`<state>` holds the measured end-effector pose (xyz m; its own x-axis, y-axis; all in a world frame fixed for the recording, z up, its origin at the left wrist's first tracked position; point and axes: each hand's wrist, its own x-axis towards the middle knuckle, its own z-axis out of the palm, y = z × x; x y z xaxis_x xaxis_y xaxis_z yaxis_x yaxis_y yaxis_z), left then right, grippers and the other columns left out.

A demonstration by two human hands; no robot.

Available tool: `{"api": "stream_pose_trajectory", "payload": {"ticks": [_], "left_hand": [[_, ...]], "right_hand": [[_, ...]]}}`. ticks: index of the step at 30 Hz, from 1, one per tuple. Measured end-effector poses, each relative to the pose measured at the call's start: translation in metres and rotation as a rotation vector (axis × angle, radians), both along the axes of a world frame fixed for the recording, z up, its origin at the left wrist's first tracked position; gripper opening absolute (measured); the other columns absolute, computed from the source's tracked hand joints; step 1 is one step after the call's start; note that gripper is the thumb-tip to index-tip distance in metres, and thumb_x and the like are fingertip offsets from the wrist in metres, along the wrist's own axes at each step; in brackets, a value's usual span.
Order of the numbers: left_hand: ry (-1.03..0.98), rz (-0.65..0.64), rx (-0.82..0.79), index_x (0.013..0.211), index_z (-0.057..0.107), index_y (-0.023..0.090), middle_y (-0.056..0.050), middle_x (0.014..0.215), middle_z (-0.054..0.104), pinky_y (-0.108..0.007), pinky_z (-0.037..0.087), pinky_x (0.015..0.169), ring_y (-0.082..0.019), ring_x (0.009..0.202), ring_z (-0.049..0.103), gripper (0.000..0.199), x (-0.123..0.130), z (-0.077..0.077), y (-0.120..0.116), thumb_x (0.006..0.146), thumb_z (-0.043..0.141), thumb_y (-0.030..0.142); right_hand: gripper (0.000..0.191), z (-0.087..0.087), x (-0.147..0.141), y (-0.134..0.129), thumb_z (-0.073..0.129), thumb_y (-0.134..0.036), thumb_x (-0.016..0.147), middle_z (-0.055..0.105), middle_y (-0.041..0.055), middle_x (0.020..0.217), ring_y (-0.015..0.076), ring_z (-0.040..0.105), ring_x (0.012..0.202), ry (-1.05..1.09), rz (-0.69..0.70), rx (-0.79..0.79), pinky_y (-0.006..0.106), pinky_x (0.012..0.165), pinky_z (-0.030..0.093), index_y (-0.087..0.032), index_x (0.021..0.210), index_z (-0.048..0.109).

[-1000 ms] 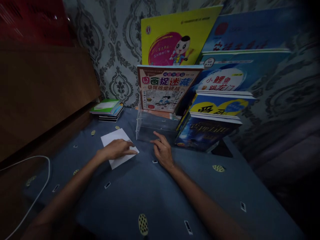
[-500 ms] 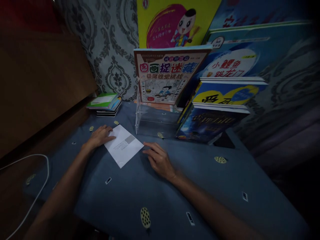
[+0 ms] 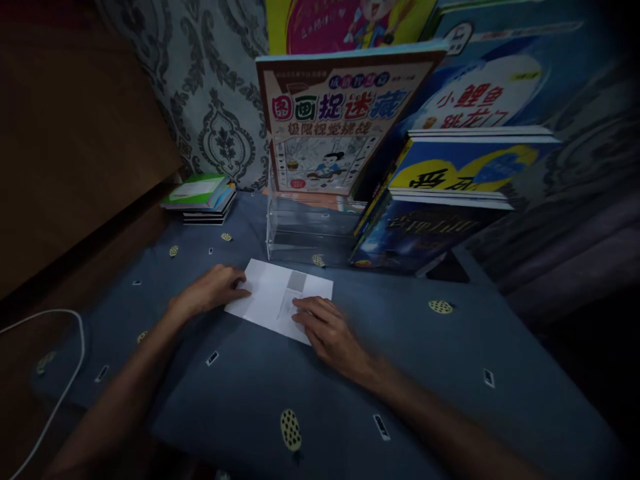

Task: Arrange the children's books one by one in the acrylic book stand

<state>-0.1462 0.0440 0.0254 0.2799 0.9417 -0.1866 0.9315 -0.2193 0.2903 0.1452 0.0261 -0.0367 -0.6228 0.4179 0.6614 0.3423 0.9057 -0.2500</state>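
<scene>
A white paper piece with a grey block and small print lies on the dark blue tablecloth. At its left end is my left hand, thumb and fingers apart, with the fingertips on the paper's edge. My right hand rests over the paper's right part, its fingers stretched out and a little spread, covering some of the print. Neither hand is closed round anything.
Behind the paper, a clear acrylic rack holds upright picture books. More books lean at its right. A small stack of books lies back left. A white cable hangs at the left edge.
The paper has turned and shifted right, so its long side now runs across the table. My right hand has moved onto it, and my left hand has moved right and slightly down. The view has shifted.
</scene>
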Motion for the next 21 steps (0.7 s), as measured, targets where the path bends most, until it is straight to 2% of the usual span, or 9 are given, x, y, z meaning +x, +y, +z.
{"api": "stream_pose_trajectory", "payload": {"ticks": [3, 6, 10, 14, 17, 21], "left_hand": [[-0.111, -0.105, -0.033, 0.105, 0.072, 0.018, -0.005, 0.094, 0.071, -0.026, 0.046, 0.073, -0.018, 0.08, 0.065, 0.029, 0.023, 0.001, -0.008, 0.091, 0.06, 0.04], [-0.22, -0.193, -0.07, 0.114, 0.07, 0.019, -0.005, 0.099, 0.07, -0.026, 0.047, 0.074, -0.017, 0.083, 0.064, 0.032, 0.043, -0.001, -0.014, 0.093, 0.059, 0.04], [-0.273, -0.216, -0.072, 0.123, 0.067, 0.024, -0.004, 0.107, 0.066, -0.029, 0.05, 0.081, -0.017, 0.087, 0.063, 0.034, 0.058, -0.011, -0.018, 0.097, 0.055, 0.04], [-0.251, -0.189, 0.09, 0.12, 0.066, 0.023, -0.006, 0.111, 0.063, -0.037, 0.051, 0.092, -0.022, 0.102, 0.061, 0.031, 0.062, -0.025, -0.019, 0.101, 0.048, 0.039], [-0.2, -0.197, 0.237, 0.124, 0.063, 0.023, -0.009, 0.125, 0.061, -0.045, 0.048, 0.103, -0.026, 0.116, 0.056, 0.031, 0.063, -0.036, -0.019, 0.102, 0.046, 0.037], [-0.106, -0.183, 0.287, 0.131, 0.058, 0.022, -0.011, 0.14, 0.058, -0.05, 0.043, 0.111, -0.028, 0.129, 0.052, 0.034, 0.065, -0.044, -0.02, 0.103, 0.044, 0.034]], "right_hand": [[0.029, 0.005, 0.007, -0.004, 0.049, -0.002, 0.092, 0.074, 0.0152, 0.114, 0.0255, 0.069, 0.102, -0.083, -0.016, -0.028, 0.043, 0.084, 0.06, -0.016, 0.104, 0.071], [0.03, 0.006, 0.011, -0.006, 0.049, -0.004, 0.093, 0.072, 0.016, 0.122, 0.027, 0.067, 0.112, -0.168, -0.044, -0.078, 0.046, 0.091, 0.059, -0.016, 0.111, 0.071], [0.032, -0.002, 0.01, -0.006, 0.049, -0.009, 0.096, 0.069, 0.0171, 0.129, 0.0287, 0.062, 0.125, -0.232, -0.078, -0.115, 0.051, 0.102, 0.055, -0.014, 0.121, 0.068], [0.038, -0.007, 0.008, -0.008, 0.046, -0.01, 0.097, 0.066, 0.0154, 0.135, 0.0284, 0.057, 0.133, -0.252, -0.09, -0.18, 0.054, 0.106, 0.052, -0.017, 0.13, 0.064], [0.04, -0.007, 0.008, -0.011, 0.045, -0.014, 0.1, 0.062, 0.0148, 0.142, 0.0277, 0.052, 0.139, -0.276, -0.097, -0.236, 0.055, 0.111, 0.048, -0.018, 0.136, 0.061], [0.038, -0.005, 0.008, -0.014, 0.046, -0.023, 0.102, 0.059, 0.0148, 0.145, 0.0274, 0.05, 0.14, -0.334, -0.11, -0.237, 0.054, 0.114, 0.045, -0.018, 0.138, 0.059]]}}
